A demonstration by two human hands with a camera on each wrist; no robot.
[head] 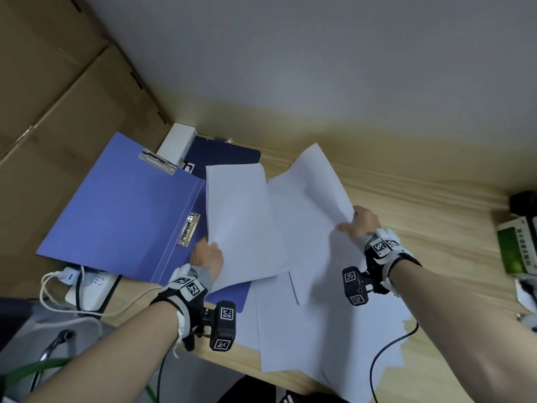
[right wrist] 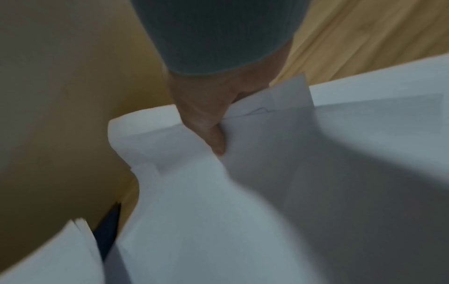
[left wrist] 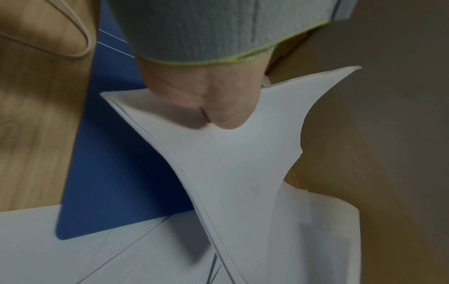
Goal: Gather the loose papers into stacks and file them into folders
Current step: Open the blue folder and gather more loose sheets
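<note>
An open blue folder [head: 122, 210] with two metal clips lies at the left of the wooden desk [head: 436, 205]. My left hand [head: 207, 255] grips a stack of white sheets [head: 241, 219] by its near left edge, lifted over the folder's right half; the left wrist view shows the thumb pressed on that stack [left wrist: 226, 163]. My right hand [head: 359, 225] pinches a few raised sheets [head: 313, 184] at their right edge, the thumb on top in the right wrist view [right wrist: 216, 142]. More loose papers [head: 319, 330] lie spread on the desk below.
A darker blue folder [head: 223, 155] and a white box [head: 177, 144] lie behind the open one. Cardboard boxes [head: 58, 82] stand at left. A power strip [head: 87, 286] with cables sits at the near left edge. Green and black items [head: 517, 245] occupy the right edge.
</note>
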